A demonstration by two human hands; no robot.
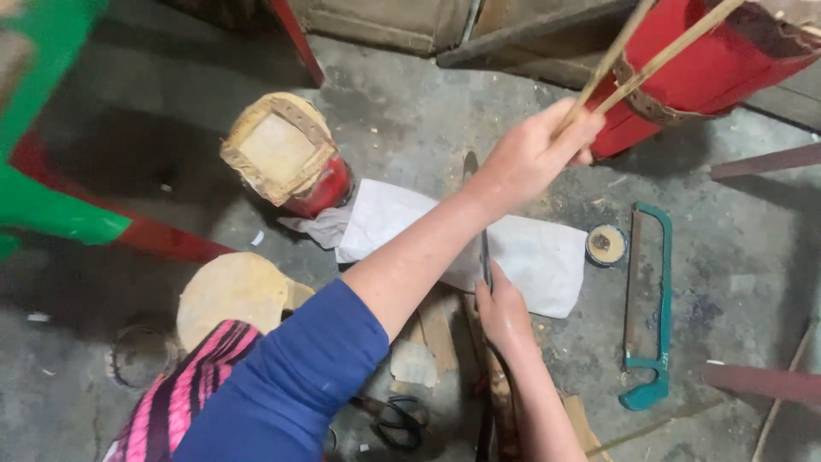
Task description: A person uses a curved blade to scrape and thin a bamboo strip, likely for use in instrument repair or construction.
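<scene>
My left hand [537, 152], at the end of a blue-sleeved arm reaching up and to the right, is closed around two thin bamboo strips [650, 51]. The strips run up past a red drum body [727, 60] at the top right. My right hand [505, 312] is lower and grips the handle of a long knife [485, 257]. Its blade points away from me, passes under my left forearm and lies over a white cloth [539, 257] on the concrete floor.
A small red drum with a laced hide top [282, 154] stands to the left. A round tin [606, 245] and a teal hacksaw [650, 308] lie at the right. A pale round hide disc [231, 291], scissors [398, 421] and wood scraps [436, 338] sit near me.
</scene>
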